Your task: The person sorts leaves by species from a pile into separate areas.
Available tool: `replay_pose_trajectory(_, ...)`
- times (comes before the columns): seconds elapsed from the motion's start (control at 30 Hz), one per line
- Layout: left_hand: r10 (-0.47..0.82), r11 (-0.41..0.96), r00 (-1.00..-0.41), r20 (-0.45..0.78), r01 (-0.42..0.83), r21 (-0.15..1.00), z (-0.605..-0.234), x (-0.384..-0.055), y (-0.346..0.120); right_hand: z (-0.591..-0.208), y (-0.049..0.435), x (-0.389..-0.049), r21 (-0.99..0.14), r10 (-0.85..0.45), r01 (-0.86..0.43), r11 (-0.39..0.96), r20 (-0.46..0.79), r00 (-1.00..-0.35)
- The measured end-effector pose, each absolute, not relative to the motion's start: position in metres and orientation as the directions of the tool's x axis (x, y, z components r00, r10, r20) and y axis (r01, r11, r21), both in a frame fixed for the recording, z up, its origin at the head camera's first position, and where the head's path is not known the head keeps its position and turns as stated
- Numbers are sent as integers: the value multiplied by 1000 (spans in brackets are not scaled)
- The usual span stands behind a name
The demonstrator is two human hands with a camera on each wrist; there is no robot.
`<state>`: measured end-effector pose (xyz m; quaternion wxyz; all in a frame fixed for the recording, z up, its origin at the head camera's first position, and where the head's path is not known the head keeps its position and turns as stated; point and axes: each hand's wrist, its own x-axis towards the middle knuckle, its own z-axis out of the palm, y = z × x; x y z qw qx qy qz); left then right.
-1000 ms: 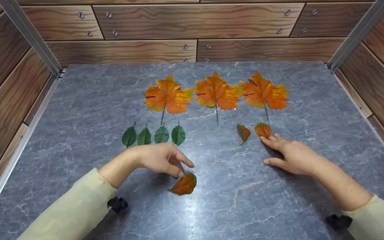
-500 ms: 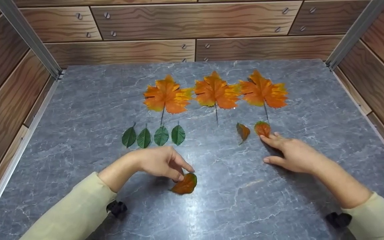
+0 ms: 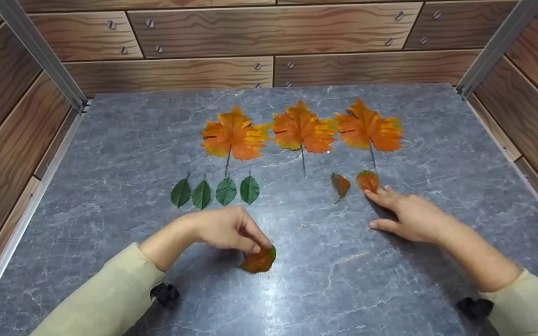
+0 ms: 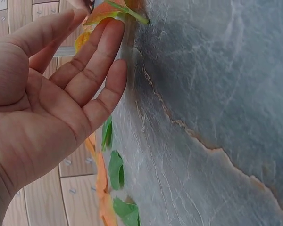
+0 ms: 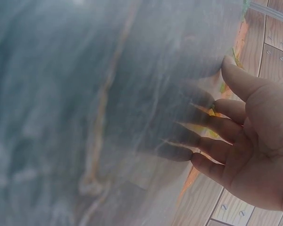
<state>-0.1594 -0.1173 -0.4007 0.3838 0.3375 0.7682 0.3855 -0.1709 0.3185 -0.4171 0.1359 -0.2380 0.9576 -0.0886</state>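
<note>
My left hand pinches an orange-brown leaf with green edges between thumb and index finger, low over the front middle of the table. In the left wrist view that leaf shows at the top edge, and the other fingers are loosely bent. Further right, my right hand reaches forward with its fingers extended, the index fingertip on the lower end of an orange-green leaf. Just left of that leaf lies a curled brown leaf.
Three orange maple leaves with stems lie in a row at the back of the grey marbled table. Several green leaves line up in front of them at left. Wood-patterned walls enclose the back and sides.
My left thumb and index finger have come down onto the orange-brown leaf and closed on it. The right hand stays in place with its fingertip on the orange-green leaf.
</note>
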Motion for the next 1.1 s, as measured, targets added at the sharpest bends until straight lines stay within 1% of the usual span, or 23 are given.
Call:
replay_pose_trajectory(0.2,799,500,-487,-353,212,840,-399,-159,-117,-418,317,-170,-239,-477,-427,872,-226,-849)
replay_pose_trajectory(0.6,815,482,-462,-349,209,851,-404,-159,-109,-415,317,-170,-239,-478,-428,872,-216,-852)
replay_pose_trajectory(0.93,790,516,-514,-335,261,816,-408,-157,-106,-416,319,-169,-239,-480,-432,870,-206,-853)
replay_pose_trajectory(1.1,785,492,-546,-293,261,831,-404,-158,-103,-415,319,-170,-242,-490,-442,864,-202,-848)
